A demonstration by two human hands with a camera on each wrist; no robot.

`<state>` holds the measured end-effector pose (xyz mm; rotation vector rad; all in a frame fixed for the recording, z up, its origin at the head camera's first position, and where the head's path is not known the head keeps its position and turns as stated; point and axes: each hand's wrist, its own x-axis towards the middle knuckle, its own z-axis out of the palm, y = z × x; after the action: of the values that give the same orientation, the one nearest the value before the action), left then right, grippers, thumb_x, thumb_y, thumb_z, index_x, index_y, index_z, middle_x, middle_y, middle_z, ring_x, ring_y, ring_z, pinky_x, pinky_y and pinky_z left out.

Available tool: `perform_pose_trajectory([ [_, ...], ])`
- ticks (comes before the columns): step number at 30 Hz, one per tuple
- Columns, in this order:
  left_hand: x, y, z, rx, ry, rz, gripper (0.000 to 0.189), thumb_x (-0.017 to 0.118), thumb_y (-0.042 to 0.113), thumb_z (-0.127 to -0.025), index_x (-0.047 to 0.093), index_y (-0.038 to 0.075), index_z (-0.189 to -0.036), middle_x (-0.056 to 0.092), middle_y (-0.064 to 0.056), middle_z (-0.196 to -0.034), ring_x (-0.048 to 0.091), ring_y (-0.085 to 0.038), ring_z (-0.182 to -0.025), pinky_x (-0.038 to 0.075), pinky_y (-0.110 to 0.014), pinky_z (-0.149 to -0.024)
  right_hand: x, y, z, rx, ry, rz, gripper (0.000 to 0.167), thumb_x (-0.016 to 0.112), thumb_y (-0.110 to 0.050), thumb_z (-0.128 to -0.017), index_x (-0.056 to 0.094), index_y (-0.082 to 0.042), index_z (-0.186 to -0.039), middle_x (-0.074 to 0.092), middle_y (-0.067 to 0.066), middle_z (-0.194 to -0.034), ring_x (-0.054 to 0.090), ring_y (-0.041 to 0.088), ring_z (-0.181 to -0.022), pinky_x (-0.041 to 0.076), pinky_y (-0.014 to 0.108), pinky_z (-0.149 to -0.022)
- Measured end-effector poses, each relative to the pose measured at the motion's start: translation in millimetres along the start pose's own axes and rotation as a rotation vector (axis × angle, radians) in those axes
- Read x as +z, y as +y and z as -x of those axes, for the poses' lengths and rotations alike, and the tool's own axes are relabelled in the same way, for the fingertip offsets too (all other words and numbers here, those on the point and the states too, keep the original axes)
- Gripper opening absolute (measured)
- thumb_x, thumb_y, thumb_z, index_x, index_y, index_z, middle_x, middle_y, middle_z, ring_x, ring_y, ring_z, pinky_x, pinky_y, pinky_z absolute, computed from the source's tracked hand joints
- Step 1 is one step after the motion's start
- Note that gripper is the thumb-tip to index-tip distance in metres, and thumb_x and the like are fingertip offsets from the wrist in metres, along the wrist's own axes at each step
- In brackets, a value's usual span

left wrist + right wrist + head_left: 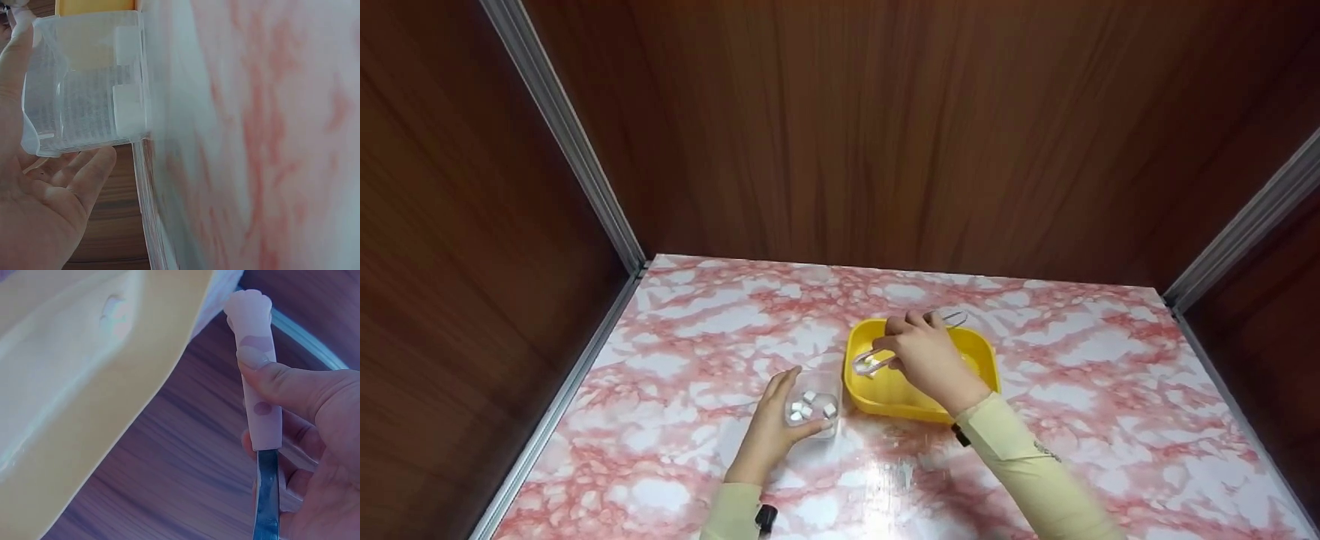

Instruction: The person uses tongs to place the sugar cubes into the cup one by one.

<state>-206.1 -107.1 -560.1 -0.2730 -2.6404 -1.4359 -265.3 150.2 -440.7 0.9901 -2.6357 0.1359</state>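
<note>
My left hand (769,429) holds a clear plastic container (826,381) upright on the table, thumb on the near side and fingers on the far side. Several white cubes (829,410) lie at its bottom. In the left wrist view, two cubes show through the container wall (84,107). Over the yellow basin (885,401) is my right hand (928,361), gripping small tongs (264,430) with pink paw-shaped ends and a bent metal body. The tong ends point down-left into the basin, where something white (870,365) shows between them.
The container stands just left of the basin. A red-and-white marbled tabletop (675,375) lies under everything. Brown wood-grain panels (840,135) close off the back and both sides, with metal rails (577,150) at the corners.
</note>
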Motion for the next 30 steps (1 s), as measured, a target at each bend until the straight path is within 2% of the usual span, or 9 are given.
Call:
perform_pose_trajectory([
  [7,0.5,0.6,0.8,0.014,0.001,0.013,0.099,0.077,0.056,-0.068,0.035,0.017,-0.148,0.034,-0.006,-0.147,0.034,-0.031,-0.133,0.034,-0.049,-0.106,4,-11,-1.5,-0.021,0.017,0.004,0.031,0.084,-0.021,-0.072,0.076,-0.025,-0.102,0.06,-0.003,-0.095,0.047,0.021,-0.089,0.035,0.041,-0.075],
  [15,0.3,-0.8,-0.2,0.024,0.0,0.004,0.098,0.079,0.053,-0.068,0.036,0.016,-0.148,0.035,-0.005,-0.146,0.036,-0.029,-0.132,0.034,-0.047,-0.106,15,-22,-0.3,-0.061,0.051,-0.014,0.029,0.085,-0.021,-0.071,0.076,-0.027,-0.098,0.058,-0.004,-0.09,0.047,0.021,-0.085,0.036,0.042,-0.075],
  [23,0.4,1.4,0.0,0.011,-0.004,0.008,0.098,0.081,0.05,-0.068,0.035,0.017,-0.148,0.035,-0.006,-0.146,0.036,-0.03,-0.132,0.033,-0.047,-0.107,22,-34,-0.4,-0.072,0.005,-0.032,0.026,0.083,-0.022,-0.073,0.076,-0.028,-0.097,0.06,-0.005,-0.092,0.047,0.02,-0.085,0.035,0.04,-0.076],
  [30,0.4,1.4,0.2,0.008,-0.002,-0.004,0.1,0.078,0.055,-0.067,0.035,0.015,-0.148,0.035,-0.006,-0.147,0.037,-0.032,-0.131,0.035,-0.049,-0.105,26,-42,-2.9,-0.087,0.016,0.0,0.025,0.084,-0.02,-0.072,0.076,-0.026,-0.095,0.06,-0.005,-0.092,0.049,0.021,-0.086,0.038,0.043,-0.076],
])
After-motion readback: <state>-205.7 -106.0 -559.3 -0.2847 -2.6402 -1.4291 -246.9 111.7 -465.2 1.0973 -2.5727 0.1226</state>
